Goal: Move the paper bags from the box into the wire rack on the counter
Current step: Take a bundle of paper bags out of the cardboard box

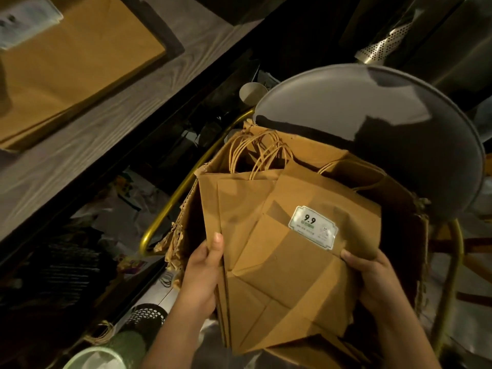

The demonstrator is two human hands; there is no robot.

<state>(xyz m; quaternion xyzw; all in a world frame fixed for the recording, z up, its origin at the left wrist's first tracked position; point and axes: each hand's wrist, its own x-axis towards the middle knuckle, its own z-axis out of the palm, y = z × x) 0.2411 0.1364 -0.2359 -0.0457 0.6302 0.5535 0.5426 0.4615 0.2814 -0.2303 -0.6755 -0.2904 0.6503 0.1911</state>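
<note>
A stack of flat brown paper bags (287,262) with twine handles stands in a torn cardboard box (186,209) on a chair. The top bag carries a white "9.9" sticker (312,227). My left hand (202,275) grips the stack's left edge, thumb on the front. My right hand (372,278) grips its right edge, fingers curled round the paper. More brown bags (74,65) lie flat on the counter at the upper left, in a dark frame whose wires I cannot make out.
The box rests on a round grey chair seat (372,123) with a gold metal frame (170,203). A wood-grain counter (80,145) runs along the left. Cluttered items fill the dark shelf below it. A perforated metal cylinder (383,46) lies at the upper right.
</note>
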